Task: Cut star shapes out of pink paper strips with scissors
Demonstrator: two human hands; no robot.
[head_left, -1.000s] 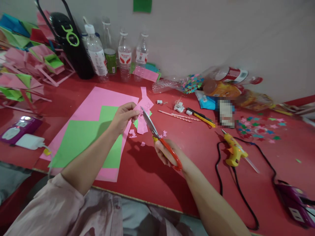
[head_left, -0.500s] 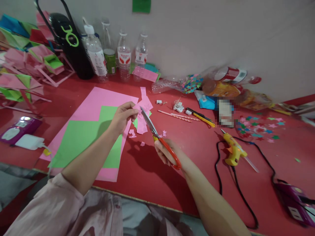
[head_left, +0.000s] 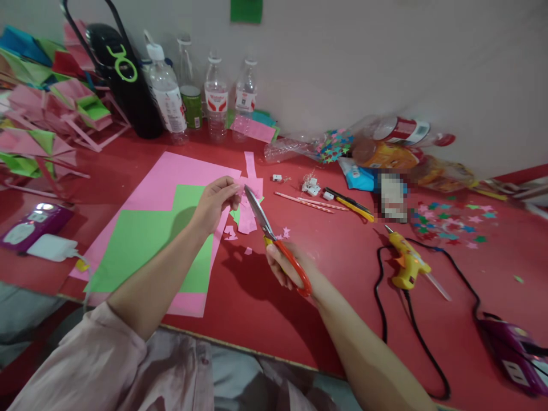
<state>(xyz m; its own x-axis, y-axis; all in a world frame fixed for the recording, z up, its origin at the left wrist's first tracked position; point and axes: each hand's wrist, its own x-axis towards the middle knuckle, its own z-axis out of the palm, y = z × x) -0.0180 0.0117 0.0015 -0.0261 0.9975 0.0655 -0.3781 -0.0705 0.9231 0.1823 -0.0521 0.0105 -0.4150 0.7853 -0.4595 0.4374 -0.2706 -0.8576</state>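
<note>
The left hand (head_left: 214, 206) pinches a bit of pink paper (head_left: 242, 181) with its fingertips, well in from the red table (head_left: 257, 337)'s front edge. The right hand (head_left: 287, 267) curls its fingers round the scissors (head_left: 261, 218). A green sheet (head_left: 141, 245) lies near that edge.

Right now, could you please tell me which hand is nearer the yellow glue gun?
Right: the right hand is left of the yellow glue gun; the left hand is farther left.

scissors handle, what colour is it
The scissors handle is orange-red, with some yellow near the blades; it shows best in the head view.
</note>
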